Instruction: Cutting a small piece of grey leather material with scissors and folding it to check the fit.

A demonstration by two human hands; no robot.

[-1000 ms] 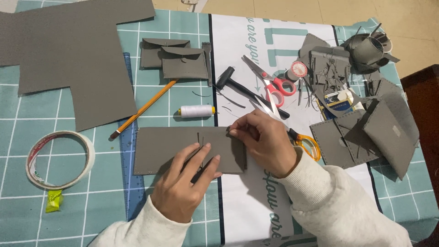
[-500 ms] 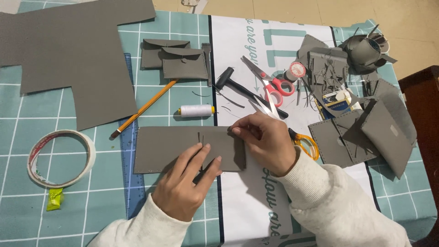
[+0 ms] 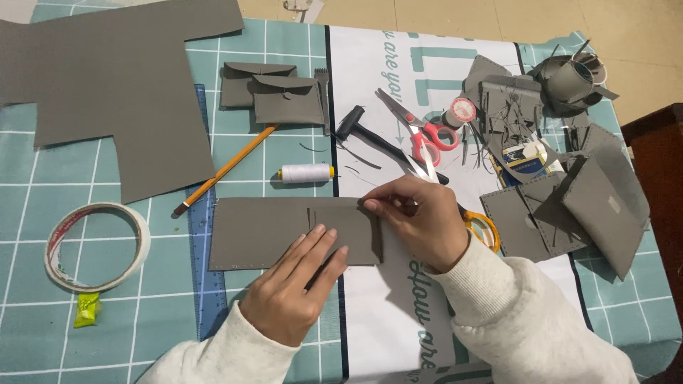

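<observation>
Tape roll (image 3: 96,246), one, is lying at far left on the surface (image 3: 43,178). One ruler (image 3: 205,235) is running under the grey strip (image 3: 274,231), mid-surface. Left hand (image 3: 295,288) is pressing flat, fingers spread, pinning the strip down. Right hand (image 3: 420,220) is pinching its upper right edge, likely aligning a fold. One pencil (image 3: 228,169), one thread spool (image 3: 306,173), two pouches (image 3: 274,96), one pair of scissors (image 3: 420,128).

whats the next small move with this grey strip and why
Probably press the folded right end flat and run a finger along the crease. The left hand already pins the grey strip to the cutting mat, while the right hand pinches the upper edge where the flap overlaps, and that flap's edges look roughly lined up.
</observation>
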